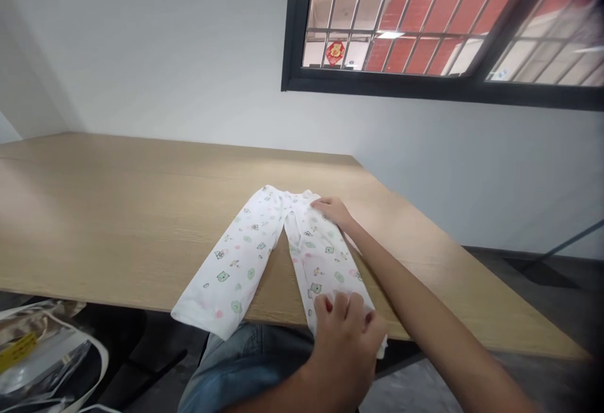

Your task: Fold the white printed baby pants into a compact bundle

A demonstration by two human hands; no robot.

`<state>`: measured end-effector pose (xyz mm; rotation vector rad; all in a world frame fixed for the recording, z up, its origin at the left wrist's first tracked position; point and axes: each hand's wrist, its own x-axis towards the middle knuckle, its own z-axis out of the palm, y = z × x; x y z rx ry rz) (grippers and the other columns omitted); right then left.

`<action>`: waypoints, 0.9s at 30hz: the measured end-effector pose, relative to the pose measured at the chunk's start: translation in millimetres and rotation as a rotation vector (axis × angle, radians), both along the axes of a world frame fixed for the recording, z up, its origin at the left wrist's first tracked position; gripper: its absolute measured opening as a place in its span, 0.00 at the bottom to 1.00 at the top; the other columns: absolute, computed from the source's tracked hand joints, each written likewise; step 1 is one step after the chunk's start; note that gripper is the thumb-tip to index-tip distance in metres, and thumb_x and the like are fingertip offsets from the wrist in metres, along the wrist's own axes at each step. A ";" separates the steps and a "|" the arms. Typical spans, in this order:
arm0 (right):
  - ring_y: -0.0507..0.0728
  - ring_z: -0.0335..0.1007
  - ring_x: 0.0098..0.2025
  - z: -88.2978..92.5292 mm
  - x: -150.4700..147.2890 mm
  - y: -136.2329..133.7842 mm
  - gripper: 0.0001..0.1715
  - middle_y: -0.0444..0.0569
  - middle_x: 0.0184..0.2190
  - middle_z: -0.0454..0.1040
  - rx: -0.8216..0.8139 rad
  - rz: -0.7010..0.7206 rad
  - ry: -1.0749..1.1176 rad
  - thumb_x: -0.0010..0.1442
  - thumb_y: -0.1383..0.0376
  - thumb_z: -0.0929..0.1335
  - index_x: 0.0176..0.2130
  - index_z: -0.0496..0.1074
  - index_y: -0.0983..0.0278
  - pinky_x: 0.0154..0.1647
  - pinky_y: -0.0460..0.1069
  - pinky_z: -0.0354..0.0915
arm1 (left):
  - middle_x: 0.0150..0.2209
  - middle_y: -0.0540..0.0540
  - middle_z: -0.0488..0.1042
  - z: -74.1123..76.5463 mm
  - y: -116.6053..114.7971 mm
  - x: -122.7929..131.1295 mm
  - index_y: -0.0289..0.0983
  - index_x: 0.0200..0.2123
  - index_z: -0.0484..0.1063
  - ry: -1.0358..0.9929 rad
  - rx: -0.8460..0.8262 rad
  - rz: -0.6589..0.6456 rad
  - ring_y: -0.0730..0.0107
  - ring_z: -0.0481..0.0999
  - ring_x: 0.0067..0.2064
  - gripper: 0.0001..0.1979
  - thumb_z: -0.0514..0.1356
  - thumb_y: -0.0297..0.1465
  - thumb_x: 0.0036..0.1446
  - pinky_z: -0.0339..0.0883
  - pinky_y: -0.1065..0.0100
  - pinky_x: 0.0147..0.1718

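A pair of white child's pants (240,259) with small green, pink and yellow animal prints is spread on the wooden table, waist away from me. Both legs point toward me, and their hems hang past the table's near edge. At the waist's right corner, my right hand (334,210) is closed on the cloth, its fingertips partly hidden. My left hand (346,337) reaches across to the lower part of the right-hand leg. Its fingers are curled over the fabric there, covering some of the hem.
The light wooden table (117,211) runs far to the left, with a slanting right edge. Below its near edge at left sits a bag (42,356) with plastic-wrapped items. A barred window (396,22) is in the wall behind.
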<state>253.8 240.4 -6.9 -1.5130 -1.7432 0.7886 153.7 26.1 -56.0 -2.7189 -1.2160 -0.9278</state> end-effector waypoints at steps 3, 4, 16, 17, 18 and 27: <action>0.59 0.68 0.34 21.8 -3.3 -9.0 0.19 0.49 0.29 0.72 -0.016 0.069 0.151 0.51 0.52 0.64 0.30 0.72 0.65 0.33 0.50 0.64 | 0.36 0.47 0.66 15.1 1.3 -21.4 0.38 0.30 0.66 -0.120 -0.109 -0.111 0.64 0.66 0.37 0.02 0.56 0.30 0.55 0.64 0.61 0.33; 0.59 0.68 0.36 30.3 -6.5 -11.8 0.20 0.49 0.31 0.72 -0.018 0.110 0.194 0.52 0.51 0.64 0.32 0.72 0.64 0.34 0.49 0.64 | 0.34 0.47 0.67 22.0 0.1 -32.6 0.39 0.30 0.66 -0.175 -0.130 -0.121 0.67 0.67 0.35 0.03 0.55 0.29 0.55 0.64 0.64 0.32; 0.60 0.56 0.57 33.1 -115.5 5.3 0.27 0.49 0.60 0.56 -0.179 0.545 0.056 0.57 0.57 0.64 0.54 0.65 0.61 0.54 0.51 0.59 | 0.34 0.46 0.72 20.3 -26.7 -199.9 0.44 0.49 0.68 -0.285 -0.218 0.740 0.63 0.71 0.33 0.16 0.48 0.35 0.60 0.67 0.66 0.29; 0.61 0.54 0.58 28.1 -117.9 6.3 0.28 0.48 0.60 0.55 -0.186 0.551 0.026 0.55 0.59 0.65 0.56 0.64 0.60 0.56 0.52 0.57 | 0.34 0.45 0.71 15.1 -24.6 -201.1 0.46 0.47 0.71 -0.181 -0.156 0.770 0.62 0.70 0.34 0.16 0.49 0.34 0.60 0.66 0.64 0.29; 0.61 0.52 0.59 24.3 -117.4 6.6 0.31 0.47 0.61 0.54 -0.185 0.558 -0.003 0.54 0.60 0.66 0.57 0.62 0.59 0.57 0.53 0.55 | 0.35 0.43 0.70 10.6 -23.4 -198.7 0.47 0.44 0.73 -0.088 -0.087 0.811 0.60 0.69 0.34 0.15 0.49 0.33 0.59 0.65 0.61 0.29; 0.65 0.54 0.59 31.2 -51.1 -29.7 0.24 0.47 0.57 0.61 -0.154 0.513 -0.203 0.59 0.56 0.64 0.53 0.68 0.62 0.59 0.58 0.51 | 0.50 0.41 0.63 22.9 -23.0 -109.2 0.44 0.37 0.74 -0.078 -0.064 0.437 0.53 0.63 0.51 0.11 0.52 0.29 0.57 0.56 0.47 0.46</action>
